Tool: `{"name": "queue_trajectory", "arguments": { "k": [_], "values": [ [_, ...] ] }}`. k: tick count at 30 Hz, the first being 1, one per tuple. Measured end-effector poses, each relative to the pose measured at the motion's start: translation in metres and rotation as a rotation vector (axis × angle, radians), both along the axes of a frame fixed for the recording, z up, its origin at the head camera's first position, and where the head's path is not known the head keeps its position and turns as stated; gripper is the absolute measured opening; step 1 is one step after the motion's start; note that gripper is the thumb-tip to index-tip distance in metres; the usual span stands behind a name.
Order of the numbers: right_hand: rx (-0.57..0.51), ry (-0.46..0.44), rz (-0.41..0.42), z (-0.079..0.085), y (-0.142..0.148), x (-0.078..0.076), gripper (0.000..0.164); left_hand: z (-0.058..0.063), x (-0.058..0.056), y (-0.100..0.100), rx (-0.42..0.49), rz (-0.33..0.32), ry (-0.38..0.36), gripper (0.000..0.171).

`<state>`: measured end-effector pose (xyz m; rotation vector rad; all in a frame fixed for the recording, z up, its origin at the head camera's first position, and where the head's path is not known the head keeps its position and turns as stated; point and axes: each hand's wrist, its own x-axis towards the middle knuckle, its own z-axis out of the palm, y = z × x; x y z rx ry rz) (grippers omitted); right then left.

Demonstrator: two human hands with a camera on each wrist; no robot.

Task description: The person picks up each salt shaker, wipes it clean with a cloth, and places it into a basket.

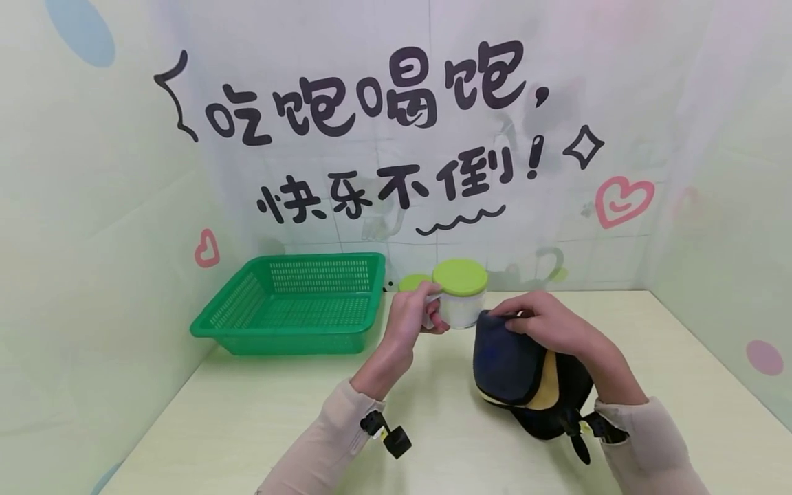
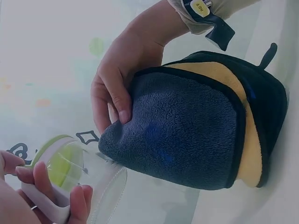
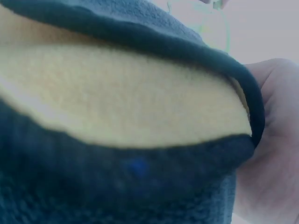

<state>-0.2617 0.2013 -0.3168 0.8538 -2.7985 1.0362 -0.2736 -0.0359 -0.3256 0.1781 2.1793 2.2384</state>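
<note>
Pale printed walls (image 1: 322, 34) enclose a light tabletop (image 1: 192, 426). Toward its back edge, the left hand (image 1: 413, 315) grips the handle (image 2: 56, 213) of a clear, green-lidded container (image 1: 459, 313), held roughly upright. Just right of it, the right hand (image 1: 544, 322) pinches the upper end of a dark-and-yellow cloth (image 1: 507, 361), whose length runs toward the near edge; whether cloth and container touch is unclear. Tabletop shows between cloth and right edge; a green basket (image 1: 284, 334) occupies the back left corner.
</note>
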Motion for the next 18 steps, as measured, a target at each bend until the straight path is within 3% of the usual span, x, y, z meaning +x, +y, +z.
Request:
{"name": "queue_trajectory", "arguments": {
  "k": [7, 18],
  "values": [
    [0.024, 0.088, -0.095, 0.0032, 0.0047, 0.0015, 0.031, -0.0012, 0.0003, 0.0004, 0.012, -0.025, -0.01, 0.04],
    [0.047, 0.038, -0.054, 0.0094, 0.0, 0.0062, 0.03, 0.0004, 0.0007, 0.0013, 0.029, -0.03, -0.018, 0.041]
  ]
}}
